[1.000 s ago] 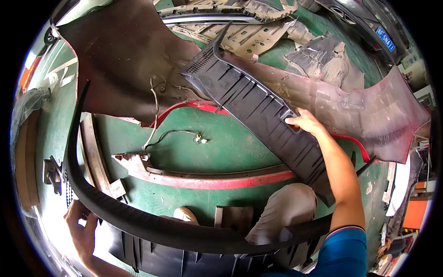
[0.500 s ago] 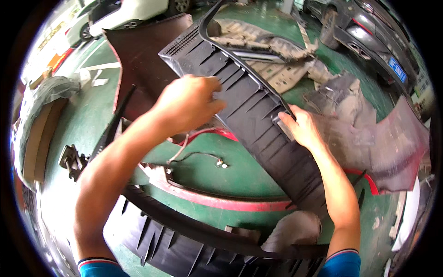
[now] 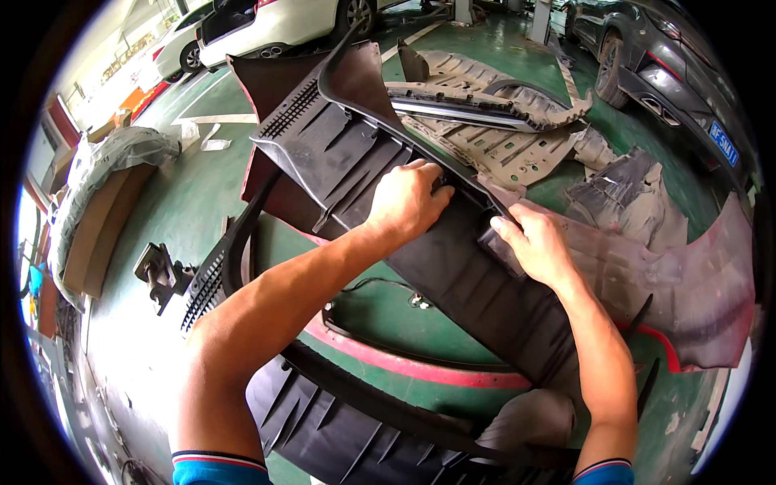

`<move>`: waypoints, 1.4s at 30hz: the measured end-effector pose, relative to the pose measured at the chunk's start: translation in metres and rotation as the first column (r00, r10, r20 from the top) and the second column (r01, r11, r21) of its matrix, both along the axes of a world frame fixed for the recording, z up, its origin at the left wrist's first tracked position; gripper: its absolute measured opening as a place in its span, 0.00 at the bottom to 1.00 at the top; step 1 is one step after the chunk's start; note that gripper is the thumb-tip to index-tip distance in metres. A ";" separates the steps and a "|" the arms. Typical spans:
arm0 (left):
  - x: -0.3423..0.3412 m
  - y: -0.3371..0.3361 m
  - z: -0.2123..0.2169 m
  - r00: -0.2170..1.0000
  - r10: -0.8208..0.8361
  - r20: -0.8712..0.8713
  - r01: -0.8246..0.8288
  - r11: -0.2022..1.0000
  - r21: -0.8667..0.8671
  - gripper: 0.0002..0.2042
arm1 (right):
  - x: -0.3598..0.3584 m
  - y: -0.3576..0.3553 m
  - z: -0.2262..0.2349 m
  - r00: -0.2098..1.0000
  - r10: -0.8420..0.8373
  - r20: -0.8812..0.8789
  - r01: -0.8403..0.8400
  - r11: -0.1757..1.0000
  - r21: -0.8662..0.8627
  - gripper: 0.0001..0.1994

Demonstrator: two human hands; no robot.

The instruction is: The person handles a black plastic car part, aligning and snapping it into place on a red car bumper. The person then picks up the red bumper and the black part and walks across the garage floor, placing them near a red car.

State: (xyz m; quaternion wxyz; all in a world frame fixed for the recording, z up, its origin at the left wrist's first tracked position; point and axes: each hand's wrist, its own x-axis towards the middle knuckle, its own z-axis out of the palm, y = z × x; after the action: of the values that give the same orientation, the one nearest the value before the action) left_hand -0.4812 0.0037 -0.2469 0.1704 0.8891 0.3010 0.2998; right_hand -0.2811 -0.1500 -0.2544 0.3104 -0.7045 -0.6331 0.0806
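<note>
Panel (image 3: 453, 267): ribbed black plastic, slanting over the red strip (image 3: 420, 369); likely light, fairly stiff, its thin ribs perhaps brittle.
Right hand (image 3: 540, 246): grasping the far long edge, thumb on the near face.
Left hand (image 3: 408, 202): curled against that edge; whether it grips, I cannot tell.
Hold: thick edge, hands apart; smooth face may slip.

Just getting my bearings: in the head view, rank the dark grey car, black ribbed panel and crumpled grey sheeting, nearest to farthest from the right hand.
1. Black ribbed panel, gripped in the right hand.
2. Crumpled grey sheeting, on the floor beyond, rightward.
3. Dark grey car, at upper right.
</note>
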 end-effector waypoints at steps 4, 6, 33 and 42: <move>0.006 0.000 -0.004 0.995 0.003 0.097 -0.005 1.000 0.015 0.11 | -0.001 0.000 -0.004 1.000 -0.003 -0.013 0.003 1.000 0.030 0.21; 0.008 -0.002 -0.003 0.994 0.009 0.108 -0.012 1.000 0.026 0.10 | -0.005 -0.002 -0.002 1.000 -0.021 0.005 0.021 0.999 0.038 0.21; 0.010 -0.013 0.004 0.978 0.207 -0.022 -0.208 0.966 -0.156 0.09 | -0.024 -0.009 0.004 0.998 -0.054 0.022 0.053 0.998 0.027 0.18; 0.007 -0.006 -0.010 0.979 0.031 0.199 -0.014 0.996 -0.084 0.12 | -0.023 -0.017 0.000 0.999 -0.035 -0.036 0.038 0.995 0.088 0.18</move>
State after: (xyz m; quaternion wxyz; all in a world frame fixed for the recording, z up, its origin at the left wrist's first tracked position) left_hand -0.4741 -0.0025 -0.2571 0.2326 0.8432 0.3044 0.3771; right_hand -0.3046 -0.1667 -0.2545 0.3536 -0.7000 -0.6177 0.0589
